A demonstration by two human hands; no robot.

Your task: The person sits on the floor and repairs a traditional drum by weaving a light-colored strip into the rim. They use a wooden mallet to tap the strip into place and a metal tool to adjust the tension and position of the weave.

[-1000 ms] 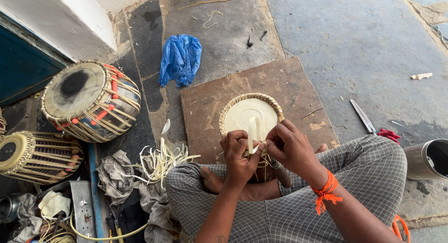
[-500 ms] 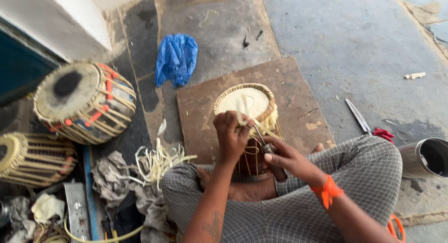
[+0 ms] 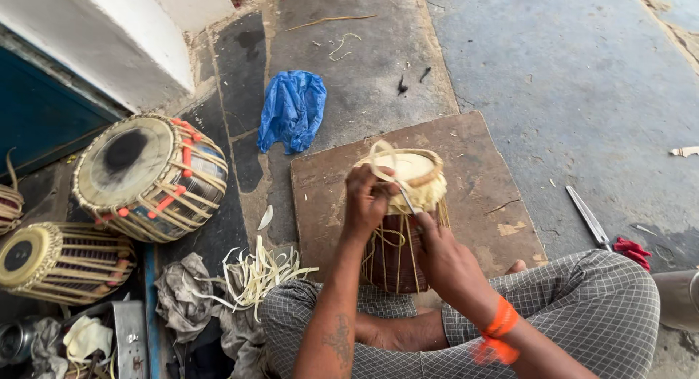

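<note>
Rawhide strap (image 3: 381, 160) pinched in left hand (image 3: 368, 197); right hand (image 3: 444, 259) hides the drum (image 3: 400, 226), its grip unclear.

Drum-maker's floor workshop, finished drums (image 3: 149, 176), lacing strips (image 3: 255, 273)

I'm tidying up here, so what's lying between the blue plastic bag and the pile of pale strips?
In the head view, a single pale sliver lies on the dark floor between the blue plastic bag and the pile of pale strips.

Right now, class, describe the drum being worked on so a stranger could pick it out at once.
Find the brown wooden board on the concrete floor. The unfinished drum stands upright on it, between the left hand and right hand. Unlike the two finished drums lying sideways, its pale skin has no black spot.
</note>
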